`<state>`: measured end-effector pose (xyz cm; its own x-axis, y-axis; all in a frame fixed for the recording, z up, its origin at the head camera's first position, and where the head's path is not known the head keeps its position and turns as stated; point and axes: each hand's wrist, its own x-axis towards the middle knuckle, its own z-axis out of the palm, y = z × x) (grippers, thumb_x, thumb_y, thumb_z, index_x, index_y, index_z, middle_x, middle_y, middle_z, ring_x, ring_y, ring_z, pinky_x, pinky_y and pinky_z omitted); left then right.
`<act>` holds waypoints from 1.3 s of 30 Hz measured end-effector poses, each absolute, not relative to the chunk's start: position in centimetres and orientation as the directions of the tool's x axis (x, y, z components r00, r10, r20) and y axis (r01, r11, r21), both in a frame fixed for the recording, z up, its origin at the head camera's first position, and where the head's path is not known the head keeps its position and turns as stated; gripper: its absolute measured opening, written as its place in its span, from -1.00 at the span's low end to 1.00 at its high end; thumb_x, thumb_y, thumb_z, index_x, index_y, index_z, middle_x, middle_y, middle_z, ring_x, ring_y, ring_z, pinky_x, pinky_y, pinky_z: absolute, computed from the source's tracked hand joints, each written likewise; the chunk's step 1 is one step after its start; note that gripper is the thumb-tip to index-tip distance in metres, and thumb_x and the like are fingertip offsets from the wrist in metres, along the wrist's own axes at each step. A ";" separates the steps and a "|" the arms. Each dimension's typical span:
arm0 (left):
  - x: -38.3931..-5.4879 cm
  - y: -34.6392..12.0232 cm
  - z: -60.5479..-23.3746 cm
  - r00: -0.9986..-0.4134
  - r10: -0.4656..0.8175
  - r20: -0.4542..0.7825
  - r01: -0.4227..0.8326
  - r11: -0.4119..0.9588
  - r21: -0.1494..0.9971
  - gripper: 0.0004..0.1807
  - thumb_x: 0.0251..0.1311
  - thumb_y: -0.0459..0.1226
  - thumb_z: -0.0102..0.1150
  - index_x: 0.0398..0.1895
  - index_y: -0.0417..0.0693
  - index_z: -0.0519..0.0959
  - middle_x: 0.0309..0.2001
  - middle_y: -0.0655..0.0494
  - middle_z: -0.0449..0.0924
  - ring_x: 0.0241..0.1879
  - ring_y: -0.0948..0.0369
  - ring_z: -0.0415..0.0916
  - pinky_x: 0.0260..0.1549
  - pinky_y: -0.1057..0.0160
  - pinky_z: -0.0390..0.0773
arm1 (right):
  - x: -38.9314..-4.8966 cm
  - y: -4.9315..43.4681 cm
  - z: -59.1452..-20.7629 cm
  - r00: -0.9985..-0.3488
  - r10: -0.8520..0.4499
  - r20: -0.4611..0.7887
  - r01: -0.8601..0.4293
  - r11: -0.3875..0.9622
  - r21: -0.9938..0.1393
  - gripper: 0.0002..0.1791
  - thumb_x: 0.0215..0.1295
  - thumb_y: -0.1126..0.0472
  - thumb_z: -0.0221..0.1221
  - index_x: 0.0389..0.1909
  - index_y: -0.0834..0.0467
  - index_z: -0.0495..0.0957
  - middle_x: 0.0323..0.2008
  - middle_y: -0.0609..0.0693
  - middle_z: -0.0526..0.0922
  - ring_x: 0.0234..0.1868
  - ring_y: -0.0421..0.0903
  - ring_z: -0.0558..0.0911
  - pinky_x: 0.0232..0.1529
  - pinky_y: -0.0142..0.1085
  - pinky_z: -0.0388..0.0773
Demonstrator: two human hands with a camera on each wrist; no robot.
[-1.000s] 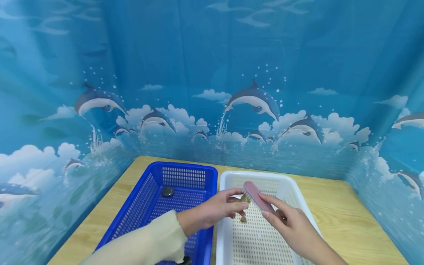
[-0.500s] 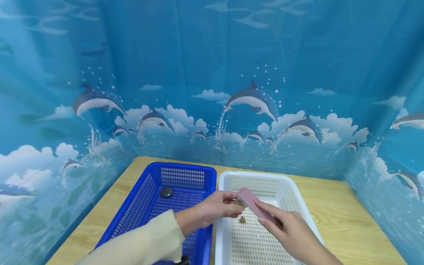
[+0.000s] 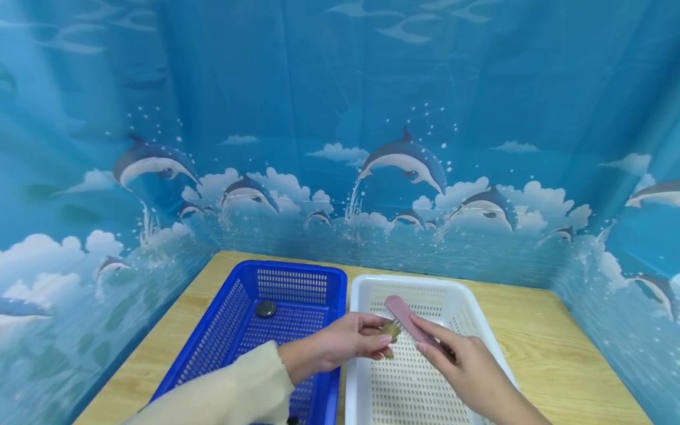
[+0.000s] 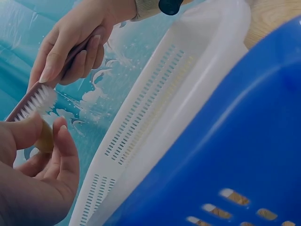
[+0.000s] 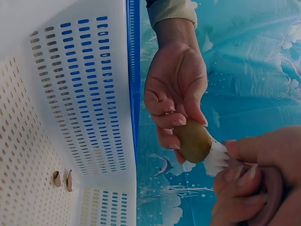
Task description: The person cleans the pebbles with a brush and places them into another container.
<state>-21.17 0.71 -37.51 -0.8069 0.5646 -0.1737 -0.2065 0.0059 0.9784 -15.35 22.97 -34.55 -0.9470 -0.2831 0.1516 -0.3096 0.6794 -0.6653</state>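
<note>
My left hand (image 3: 353,339) pinches a smooth yellow-brown stone (image 5: 194,141) between thumb and fingers, above the white basket (image 3: 366,407). In the right wrist view the stone is oval, its far side hidden by the fingers. My right hand (image 3: 467,366) grips a pink brush (image 3: 406,316) by its handle, thumb on one side and fingers round the other. White bristles (image 4: 40,100) face the stone, and in the right wrist view they meet its edge. Inside the blue basket (image 3: 175,369) lies a dark, flat, rounded stone (image 3: 266,308).
Both perforated baskets stand side by side on a wooden table (image 3: 568,342). Two small brown bits, one of them a brown scrap (image 5: 57,179), lie in the white basket. A blue dolphin-print curtain (image 3: 297,118) encloses the back and sides.
The brush head dipped toward the left hand, then rose again a little. The left hand has sunk slightly, and more of the stone shows between its fingers.
</note>
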 end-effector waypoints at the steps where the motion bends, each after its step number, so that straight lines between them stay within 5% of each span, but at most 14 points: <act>1: -21.1 0.7 -37.5 -0.800 0.574 -0.175 -0.213 0.002 0.977 -0.55 0.34 -0.46 0.06 0.28 -0.39 0.36 -0.17 -0.03 0.68 -0.31 0.28 0.63 -0.17 0.29 0.64 | -15.3 22.9 -34.5 -0.949 -0.275 0.157 -0.307 0.682 -0.663 -0.51 0.41 -0.05 0.10 0.33 -0.07 0.42 -0.72 -0.19 0.33 -0.75 -0.32 0.22 -0.70 -0.41 0.32; 11: -20.7 0.6 -37.7 -0.785 0.592 -0.182 -0.262 -0.051 0.964 -0.60 0.40 -0.42 -0.03 0.28 -0.30 0.38 0.05 -0.21 0.61 -0.40 0.38 0.58 -0.42 0.49 0.52 | -15.4 22.7 -34.7 -0.959 -0.240 0.150 -0.277 0.682 -0.677 -0.51 0.40 -0.01 0.13 0.32 -0.04 0.43 -0.71 -0.16 0.31 -0.74 -0.30 0.22 -0.69 -0.40 0.32; 23: -21.6 1.7 -38.7 -0.781 0.594 -0.191 -0.310 -0.103 0.945 -0.59 0.49 -0.33 -0.18 0.33 -0.27 0.33 -0.06 0.06 0.66 -0.40 0.42 0.54 -0.42 0.50 0.47 | -16.8 22.2 -35.4 -0.960 -0.237 0.150 -0.274 0.684 -0.676 -0.50 0.37 -0.02 0.16 0.30 -0.01 0.46 -0.71 -0.16 0.37 -0.71 -0.29 0.28 -0.68 -0.40 0.33; 30: -23.6 2.3 -39.8 -0.776 0.607 -0.172 -0.286 -0.095 0.954 -0.59 0.52 -0.34 -0.26 0.33 -0.33 0.29 0.02 -0.03 0.60 -0.36 0.39 0.53 -0.37 0.46 0.46 | -18.9 22.0 -35.7 -0.959 -0.253 0.130 -0.270 0.664 -0.697 -0.49 0.41 0.01 0.13 0.31 0.09 0.43 -0.73 -0.12 0.40 -0.73 -0.27 0.28 -0.72 -0.38 0.29; 39: -26.0 2.2 -40.5 -0.693 0.701 -0.169 -0.366 -0.140 0.920 -0.58 0.54 -0.32 -0.33 0.34 -0.35 0.22 0.00 0.03 0.58 -0.27 0.30 0.56 -0.30 0.41 0.54 | -20.8 21.5 -37.1 -0.971 -0.190 0.148 -0.236 0.629 -0.741 -0.50 0.40 0.13 0.15 0.33 0.09 0.40 -0.67 -0.11 0.47 -0.68 -0.23 0.37 -0.67 -0.37 0.35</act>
<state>-25.96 2.19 -40.54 -0.6931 0.7007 -0.1694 -0.3660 -0.1397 0.9201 -20.79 21.52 -37.10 -0.9706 -0.1895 0.1483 -0.2360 0.6289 -0.7408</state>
